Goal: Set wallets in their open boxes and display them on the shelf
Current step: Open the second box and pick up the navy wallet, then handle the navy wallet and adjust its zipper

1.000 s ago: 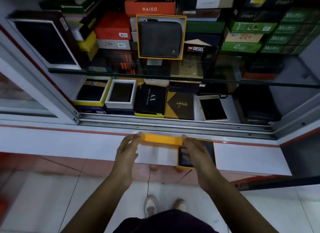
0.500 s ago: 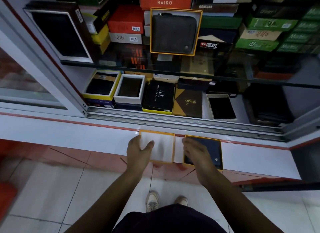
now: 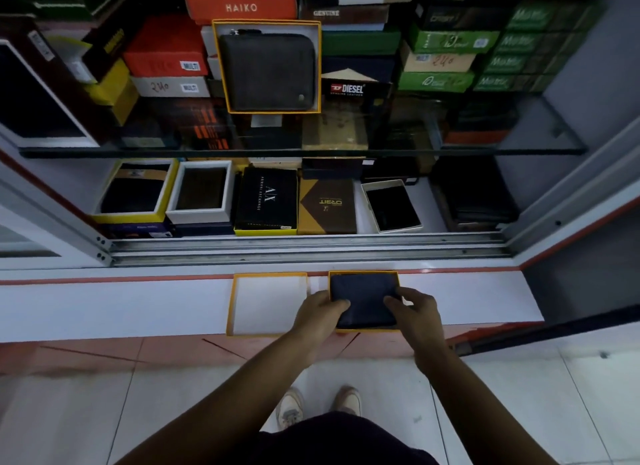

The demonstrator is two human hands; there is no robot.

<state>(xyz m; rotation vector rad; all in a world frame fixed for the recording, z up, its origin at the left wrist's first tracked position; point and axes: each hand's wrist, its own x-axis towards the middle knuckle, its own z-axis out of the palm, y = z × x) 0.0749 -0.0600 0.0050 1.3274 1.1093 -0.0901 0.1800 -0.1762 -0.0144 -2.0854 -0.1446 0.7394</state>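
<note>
A dark blue wallet (image 3: pixel 363 300) lies in a yellow-rimmed box (image 3: pixel 363 273) on the white ledge (image 3: pixel 121 308) in front of the display case. My left hand (image 3: pixel 320 312) grips the wallet's left edge and my right hand (image 3: pixel 414 308) grips its right edge. Just to the left lies the box's yellow-rimmed lid (image 3: pixel 266 303), upturned and white inside, with nothing in it. On the glass shelf (image 3: pixel 450 151) above, a dark zip wallet (image 3: pixel 268 71) stands upright in its own yellow-rimmed box.
The case's bottom shelf holds open boxes with wallets (image 3: pixel 138 191) (image 3: pixel 202 191), a black box (image 3: pixel 266 201), a brown box (image 3: pixel 327 206) and a white open box (image 3: pixel 393 206). Stacked boxes fill the back. A metal sliding track (image 3: pixel 311 248) runs between case and ledge.
My left hand let go of the lid, which stays on the ledge, and moved right to the wallet. Both hands now grip the wallet's sides. The camera view dropped and closed in.
</note>
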